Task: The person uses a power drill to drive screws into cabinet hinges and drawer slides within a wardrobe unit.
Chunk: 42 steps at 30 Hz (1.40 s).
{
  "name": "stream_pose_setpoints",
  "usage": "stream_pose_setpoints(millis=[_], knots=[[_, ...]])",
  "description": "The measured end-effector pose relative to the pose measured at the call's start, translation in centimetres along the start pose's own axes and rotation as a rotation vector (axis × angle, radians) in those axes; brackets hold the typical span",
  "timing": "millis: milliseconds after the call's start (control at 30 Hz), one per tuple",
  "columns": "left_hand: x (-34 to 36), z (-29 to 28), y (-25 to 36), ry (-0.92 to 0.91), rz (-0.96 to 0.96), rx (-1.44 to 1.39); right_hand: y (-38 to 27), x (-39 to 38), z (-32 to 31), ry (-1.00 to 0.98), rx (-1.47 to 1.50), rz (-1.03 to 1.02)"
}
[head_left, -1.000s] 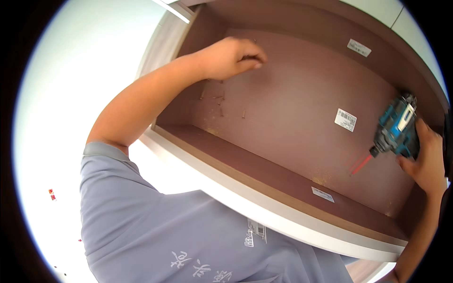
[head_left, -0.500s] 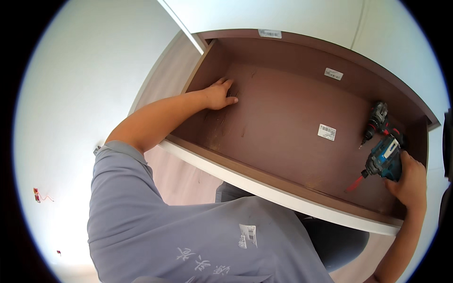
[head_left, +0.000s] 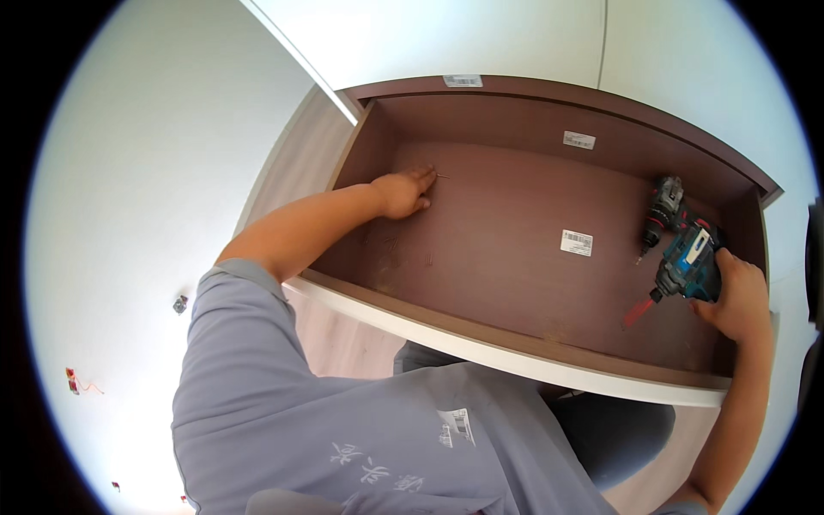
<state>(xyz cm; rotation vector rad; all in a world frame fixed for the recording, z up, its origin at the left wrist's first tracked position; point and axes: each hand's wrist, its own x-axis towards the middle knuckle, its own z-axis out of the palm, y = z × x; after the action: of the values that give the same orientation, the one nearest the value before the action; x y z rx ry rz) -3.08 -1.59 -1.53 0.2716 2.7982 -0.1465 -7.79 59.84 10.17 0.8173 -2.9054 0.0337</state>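
Note:
My left hand point(head_left: 403, 194) reaches into the left part of a brown drawer point(head_left: 506, 232). Its fingers are stretched out over the bottom panel, thumb apart, and the fingertips are at a thin screw point(head_left: 443, 177). Several more screws point(head_left: 429, 258) lie loose on the panel nearer to me. At the drawer's right end my right hand point(head_left: 742, 296) is closed round the grip of a teal and black impact driver point(head_left: 689, 260), whose red-tipped bit points down and left. Behind it a second black and red drill point(head_left: 663, 215) rests on the drawer bottom.
The drawer is pulled out of a white cabinet point(head_left: 515, 39), its white front panel point(head_left: 481, 348) close to my body. White labels point(head_left: 577, 242) stick to the drawer. A white wall point(head_left: 163, 172) rises on the left, with a wall socket box point(head_left: 72, 380) and loose wires.
My left hand has shifted slightly toward the inner part of the drawer, onto a screw there. My right hand still grips the impact driver. The whole view has shifted a little.

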Motion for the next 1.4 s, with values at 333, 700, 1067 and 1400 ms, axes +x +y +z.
stream_pose_setpoints(millis=[333,700,1067,1400], knots=[[-6.6,-2.6,0.5,-0.15,-0.021,0.444,-1.1,-0.1,-0.1,-0.042,0.062,-0.072],[-6.6,-3.7,3.6,-0.552,-0.1,0.379,-1.1,0.0,-0.8,-0.024,-0.005,-0.085],[-17.4,-11.7,2.0,0.364,-0.201,-0.792,-3.0,1.2,0.8,-0.321,0.089,-0.14],[-26.5,-4.7,5.5,0.748,-0.136,-0.371,-10.4,8.0,5.3,-0.535,0.156,-0.067]])
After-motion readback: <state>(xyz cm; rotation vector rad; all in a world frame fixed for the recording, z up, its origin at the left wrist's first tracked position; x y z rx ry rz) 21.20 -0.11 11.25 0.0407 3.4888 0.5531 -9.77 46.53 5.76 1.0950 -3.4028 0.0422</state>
